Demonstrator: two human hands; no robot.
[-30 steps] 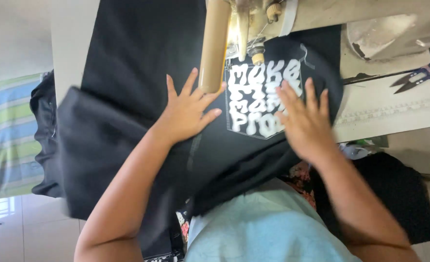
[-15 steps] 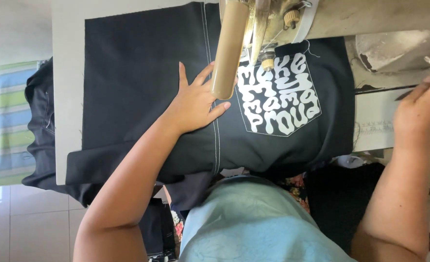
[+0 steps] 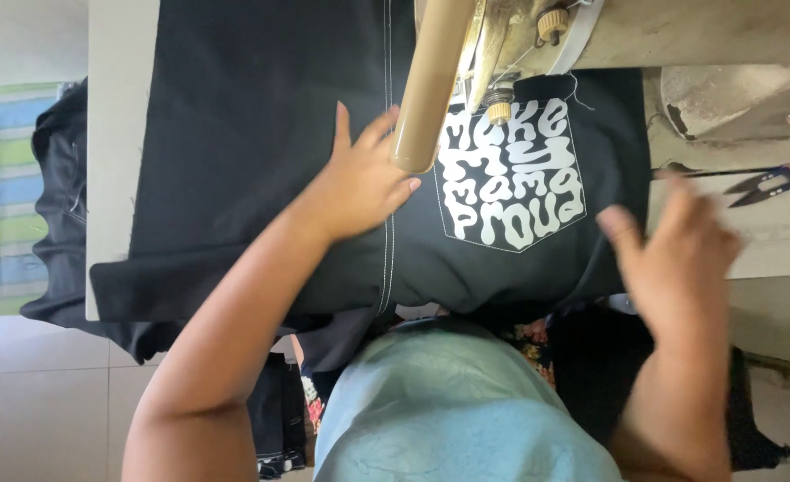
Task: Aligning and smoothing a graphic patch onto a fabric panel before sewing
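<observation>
A black fabric panel with a white double-stitched seam (image 3: pixel 261 134) lies spread flat over the pale sewing table (image 3: pixel 114 134), its near edge hanging off toward the person's lap. The left hand (image 3: pixel 363 183) rests palm-down on it, fingers spread and flat, gripping nothing, with the seam running right under the fingertips. Just beyond those fingertips stands the beige cylindrical arm of the sewing machine (image 3: pixel 430 85), and beside it the metal presser foot and needle parts (image 3: pixel 499 105) sit over the cloth. To the far side of that hand, sewn onto the same panel, is a black patch pocket printed with rounded white lettering (image 3: pixel 511 174).

The right hand (image 3: pixel 680 259) is blurred, held open with fingers loosely spread, just off the pocket's outer edge and above the table's rim; whether it touches the cloth cannot be told. Beyond it, on the table, lies a small pair of thread snips with coloured handles (image 3: pixel 774 178). Under both forearms is the person's light blue garment (image 3: pixel 457 411).
</observation>
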